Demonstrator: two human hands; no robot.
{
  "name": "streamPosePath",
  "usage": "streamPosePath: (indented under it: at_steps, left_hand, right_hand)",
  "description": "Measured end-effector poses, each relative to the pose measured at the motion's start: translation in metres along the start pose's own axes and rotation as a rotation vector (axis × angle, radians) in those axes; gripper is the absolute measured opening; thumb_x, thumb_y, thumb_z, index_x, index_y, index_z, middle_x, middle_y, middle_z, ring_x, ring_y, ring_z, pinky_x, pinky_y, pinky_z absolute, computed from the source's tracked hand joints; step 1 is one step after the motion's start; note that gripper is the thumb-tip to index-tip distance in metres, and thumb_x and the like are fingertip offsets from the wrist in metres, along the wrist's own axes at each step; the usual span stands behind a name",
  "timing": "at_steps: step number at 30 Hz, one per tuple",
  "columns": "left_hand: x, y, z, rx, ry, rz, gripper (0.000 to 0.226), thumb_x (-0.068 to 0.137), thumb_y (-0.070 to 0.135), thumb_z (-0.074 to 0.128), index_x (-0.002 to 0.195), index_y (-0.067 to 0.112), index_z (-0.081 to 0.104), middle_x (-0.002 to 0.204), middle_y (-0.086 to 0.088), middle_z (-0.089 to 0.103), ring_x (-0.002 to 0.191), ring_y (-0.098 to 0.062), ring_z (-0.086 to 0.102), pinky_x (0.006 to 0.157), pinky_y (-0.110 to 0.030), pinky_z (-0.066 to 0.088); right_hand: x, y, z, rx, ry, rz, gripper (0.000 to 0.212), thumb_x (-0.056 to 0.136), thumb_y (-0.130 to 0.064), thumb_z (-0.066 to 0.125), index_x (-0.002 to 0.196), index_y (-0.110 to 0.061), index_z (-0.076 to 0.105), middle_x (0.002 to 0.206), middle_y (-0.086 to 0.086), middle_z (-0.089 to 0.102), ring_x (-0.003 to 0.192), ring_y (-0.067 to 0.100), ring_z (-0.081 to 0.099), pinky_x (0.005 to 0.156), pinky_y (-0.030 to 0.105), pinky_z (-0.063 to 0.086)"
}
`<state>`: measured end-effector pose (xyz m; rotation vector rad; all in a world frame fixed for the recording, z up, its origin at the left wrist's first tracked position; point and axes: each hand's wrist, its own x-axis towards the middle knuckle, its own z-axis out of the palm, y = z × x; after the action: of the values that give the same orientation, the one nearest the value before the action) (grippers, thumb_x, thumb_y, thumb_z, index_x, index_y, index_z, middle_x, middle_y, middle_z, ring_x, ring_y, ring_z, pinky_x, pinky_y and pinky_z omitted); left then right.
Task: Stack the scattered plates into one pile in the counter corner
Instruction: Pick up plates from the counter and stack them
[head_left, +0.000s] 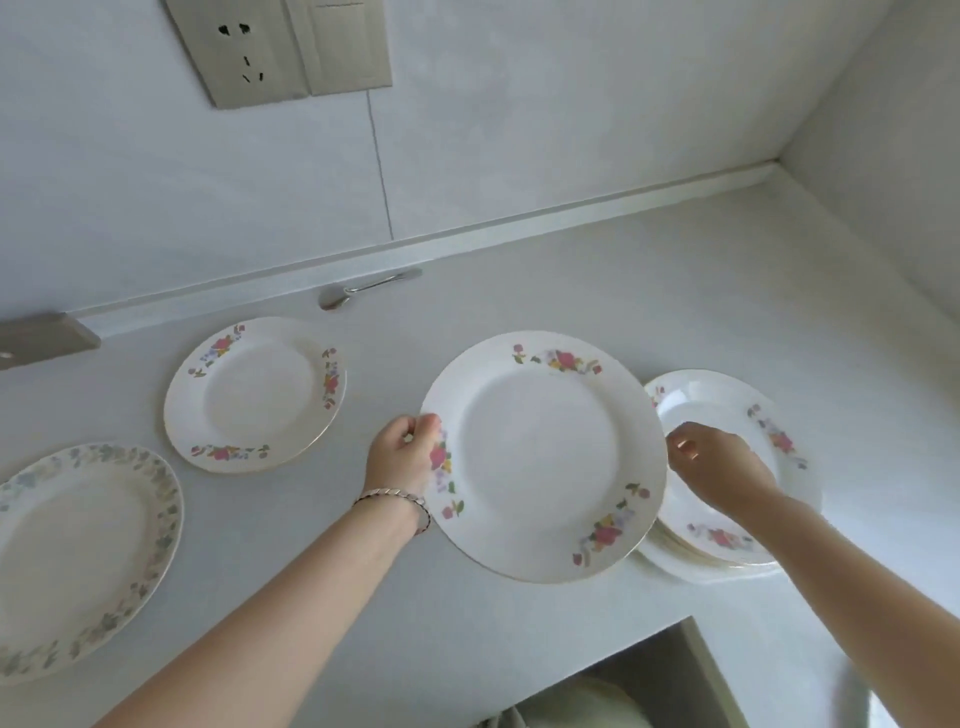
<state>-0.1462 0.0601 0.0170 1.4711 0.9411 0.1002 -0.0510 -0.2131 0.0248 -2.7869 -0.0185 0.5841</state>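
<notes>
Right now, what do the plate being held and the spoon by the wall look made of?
Floral plate: likely glazed ceramic or porcelain, glossy white with printed flowers and a thin gilt edge. Spoon: polished metal, probably stainless steel, from its mirror-like shine.

Single plates were tallied: 3 — rose plate (542, 457) at 5 o'clock, second rose plate (254, 395) at 9 o'clock, blue-leaf plate (78, 556) at 8 o'clock | plate pile (727, 405) at 4 o'clock: 1 was logged, its plates uncounted | spoon (363, 291) at 10 o'clock: 1 | wall socket (239, 52) at 11 o'clock: 1
</notes>
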Motion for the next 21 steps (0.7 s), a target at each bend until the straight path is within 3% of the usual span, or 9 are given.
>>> streamPosePath:
  at_steps: [4,7,10,13,17,21]
  left_hand:
    - [-0.019,0.007,0.082,-0.052,-0.092,0.002,0.035,0.087,0.01,0.055,0.055,0.013,0.042,0.062,-0.008,0.045,0.06,-0.02,0.044,0.058,-0.027,0.037]
    - [-0.033,0.006,0.135,-0.019,-0.146,-0.02,0.037,0.088,0.007,0.054,0.055,0.011,0.038,0.054,-0.004,0.04,0.041,-0.008,0.046,0.043,-0.017,0.036]
    - [-0.045,0.003,0.176,0.036,-0.186,-0.072,0.039,0.088,0.007,0.054,0.056,0.011,0.034,0.054,-0.005,0.039,0.041,-0.007,0.049,0.039,-0.014,0.032]
    - [-0.054,0.002,0.201,0.125,-0.178,-0.077,0.046,0.09,0.005,0.052,0.053,0.011,0.024,0.036,0.003,0.033,0.023,0.001,0.043,0.026,-0.009,0.022]
    - [-0.056,0.003,0.217,0.195,-0.191,-0.067,0.048,0.09,0.005,0.052,0.053,0.012,0.023,0.019,0.006,0.03,0.02,0.004,0.04,0.025,-0.012,0.022]
    - [-0.047,0.002,0.225,0.294,-0.177,-0.042,0.047,0.089,0.008,0.053,0.053,0.013,0.023,0.046,-0.001,0.03,0.027,-0.007,0.036,0.033,-0.016,0.023]
  right_hand:
    - [0.001,0.069,-0.03,0.009,0.05,0.116,0.013,0.092,-0.026,0.044,0.089,-0.023,0.056,0.089,-0.001,0.063,0.081,0.024,0.055,0.067,0.029,0.043]
    - [0.0,0.114,-0.044,0.03,0.088,0.19,0.013,0.092,-0.029,0.045,0.089,-0.024,0.056,0.089,-0.001,0.063,0.08,0.025,0.056,0.066,0.03,0.044]
    - [-0.001,0.15,-0.05,0.06,0.123,0.247,0.016,0.092,-0.031,0.045,0.093,-0.024,0.059,0.09,-0.002,0.063,0.079,0.024,0.058,0.065,0.029,0.045]
    - [-0.001,0.175,-0.049,0.116,0.142,0.275,0.024,0.092,-0.031,0.046,0.109,-0.019,0.06,0.091,-0.003,0.06,0.081,0.024,0.058,0.068,0.029,0.045]
    - [0.002,0.19,-0.044,0.151,0.138,0.283,0.026,0.093,-0.029,0.046,0.113,-0.019,0.059,0.091,-0.003,0.059,0.08,0.023,0.057,0.067,0.029,0.045]
    - [0.009,0.192,-0.042,0.195,0.156,0.268,0.025,0.092,-0.029,0.047,0.112,-0.019,0.059,0.09,-0.003,0.06,0.08,0.022,0.056,0.067,0.028,0.044]
